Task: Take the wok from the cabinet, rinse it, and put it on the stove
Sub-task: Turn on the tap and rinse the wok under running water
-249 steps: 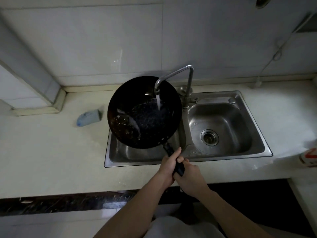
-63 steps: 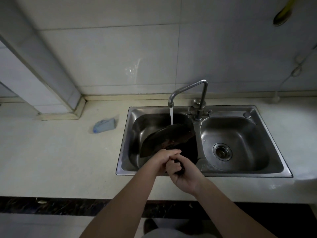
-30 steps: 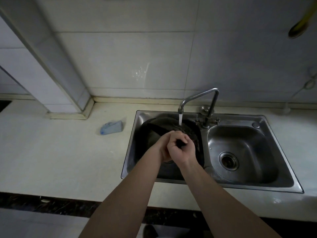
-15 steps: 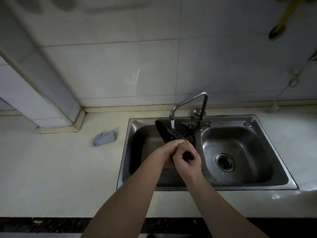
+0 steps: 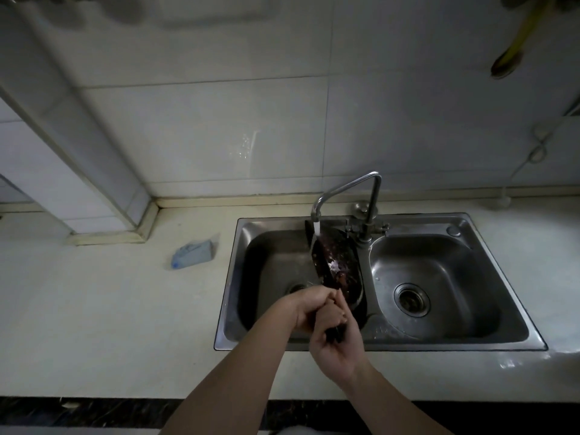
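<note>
The black wok [image 5: 339,265] stands almost on edge in the left basin of the steel double sink [image 5: 464,345], its inside facing right. Water runs from the bent faucet [image 5: 345,193] onto its upper rim. My left hand [image 5: 306,309] and my right hand [image 5: 337,337] are both shut on the wok's dark handle at the basin's front edge. Most of the handle is hidden inside my fists.
A blue cloth or sponge [image 5: 193,255] lies on the pale counter [image 5: 110,324] left of the sink. The right basin with its drain [image 5: 411,299] holds nothing. A tiled wall rises behind, with a tiled column [image 5: 78,152] at the left and a yellow utensil [image 5: 511,54] hanging top right.
The wok has been tipped from face-up under the tap to nearly on edge in the left basin. Both hands have kept their hold on the handle and turned with it.
</note>
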A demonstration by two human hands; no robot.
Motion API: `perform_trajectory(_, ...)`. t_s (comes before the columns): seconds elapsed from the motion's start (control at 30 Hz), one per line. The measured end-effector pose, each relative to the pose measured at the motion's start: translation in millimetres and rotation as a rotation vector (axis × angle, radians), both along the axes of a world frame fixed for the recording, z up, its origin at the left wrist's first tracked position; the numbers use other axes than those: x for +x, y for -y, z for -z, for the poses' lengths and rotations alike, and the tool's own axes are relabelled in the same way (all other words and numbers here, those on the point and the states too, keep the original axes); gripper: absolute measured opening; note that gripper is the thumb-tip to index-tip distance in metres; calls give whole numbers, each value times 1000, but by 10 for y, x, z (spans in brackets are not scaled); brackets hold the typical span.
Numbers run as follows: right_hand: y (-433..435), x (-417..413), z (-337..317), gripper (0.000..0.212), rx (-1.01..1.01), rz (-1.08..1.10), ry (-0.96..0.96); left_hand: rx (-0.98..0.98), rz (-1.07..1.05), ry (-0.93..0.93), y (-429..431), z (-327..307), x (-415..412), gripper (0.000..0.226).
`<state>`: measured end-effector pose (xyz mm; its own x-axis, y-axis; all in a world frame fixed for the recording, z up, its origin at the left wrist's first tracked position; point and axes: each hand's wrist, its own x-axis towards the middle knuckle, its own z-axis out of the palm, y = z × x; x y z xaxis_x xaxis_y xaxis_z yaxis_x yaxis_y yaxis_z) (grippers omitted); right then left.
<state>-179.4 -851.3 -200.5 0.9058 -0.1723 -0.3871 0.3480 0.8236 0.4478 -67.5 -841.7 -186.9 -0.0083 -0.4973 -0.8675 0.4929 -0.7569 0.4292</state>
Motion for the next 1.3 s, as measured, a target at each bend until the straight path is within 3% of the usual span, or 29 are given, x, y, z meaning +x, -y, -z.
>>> perform_trajectory(0.23,-33,169,-69,38,-112,-127,-139,-53,-243,-61,-231,151,41,24)
perform_trajectory(0.43,239,566,-388,13,-187,-149,-282,-234,-474,-96,-186,-148,255,33)
perform_trajectory(0.67,385,776,-573,24,-320,-248,-436,-354,-526,-264,-230,-350,286,36)
perform_trajectory(0.77,208,558,-499,15,-434,-350,-506,-361,-420,-180,-393,-142,235,38)
perform_trajectory(0.97,-272,129,-16,14,-533,-493,-651,-20,-129,-37,-596,232,150,23)
perform_trajectory(1.3,-477,-336,286,10,-552,-547,-621,-51,-26,336,-693,651,-343,33)
